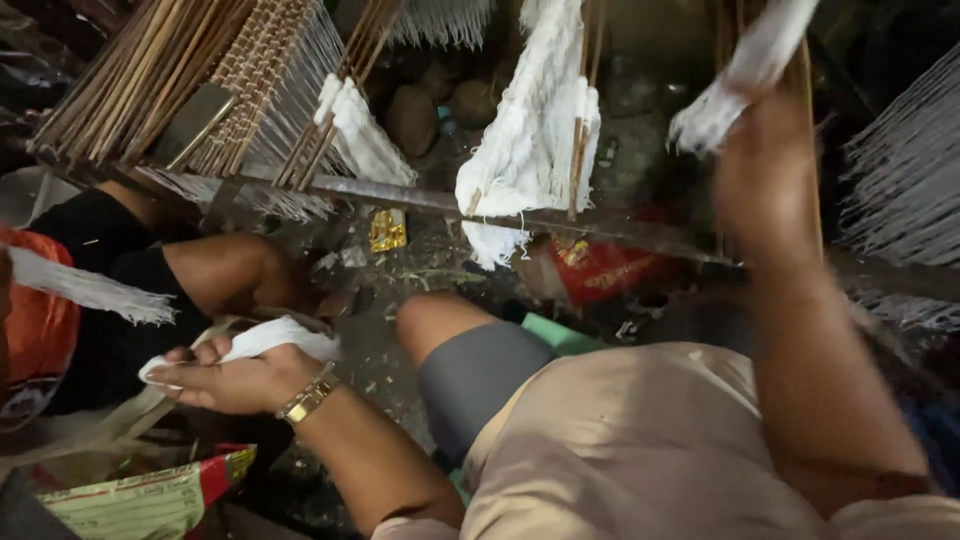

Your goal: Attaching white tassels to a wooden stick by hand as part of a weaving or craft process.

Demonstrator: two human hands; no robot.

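- White, soft and stringy: a bundle of white strands [275,340] sits in the left hand [235,380] at about 8 o'clock in the head view, the fingers curled shut around one end so that the rest lies loose across the knuckles. A gold wristband [308,396] rings that wrist.
- The right hand [765,150], at 1 o'clock, is raised and blurred; it seems closed on a white hank [735,85] up among the sticks, though the blur hides just how the fingers sit.
- More white hanks [530,140] hang at 12 o'clock over thin wooden sticks [150,70] propped on a dark rail [400,195], draped so the strands fall free of the ground.
- Another person's bare knee [240,275] shows at 9 o'clock.
- A red wrapper [600,270] and a gold foil scrap [388,230] lie on the littered floor [380,350].
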